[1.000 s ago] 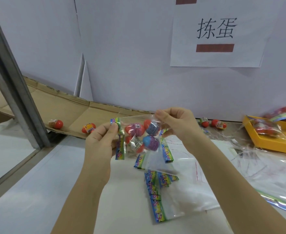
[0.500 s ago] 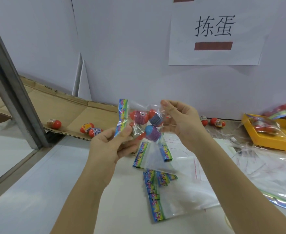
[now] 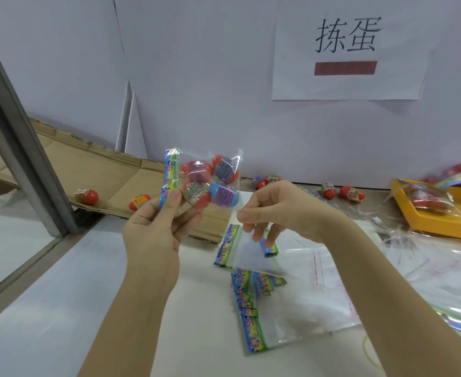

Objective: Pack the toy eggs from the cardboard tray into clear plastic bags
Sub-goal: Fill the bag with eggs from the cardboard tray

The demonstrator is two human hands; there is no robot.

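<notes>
Above the middle of the white table (image 3: 47, 308), the filled bag (image 3: 196, 159) was thin, crinkly clear plastic with a bright printed strip down its left side. Four smooth, rounded toy eggs (image 3: 196, 172) sat packed inside it, three red and one blue, each with a ribbed label band. Flat empty bags (image 3: 254, 303) with the same colourful strips lay fanned in a loose pile on the table's near middle, glossy and wrinkled.

At the far left corner lay the brown, creased cardboard tray (image 3: 109, 172), with two loose red eggs (image 3: 86, 196) on it, well apart. More red eggs (image 3: 330, 189) rested along the far edge against the pale wall. A yellow plastic tray (image 3: 441, 227) at the far right edge held packed bags. A paper sign (image 3: 346, 47) with printed characters hung on the wall, and a grey metal post (image 3: 20, 137) slanted past the left edge.

My left hand (image 3: 153, 235) held the filled bag upright, thumb and fingers clamped on its lower left corner beside the strip. My right hand (image 3: 278, 210) hovered just beside the bag's lower right corner, above the pile, its fingers loosely curled downward and gripping nothing.
</notes>
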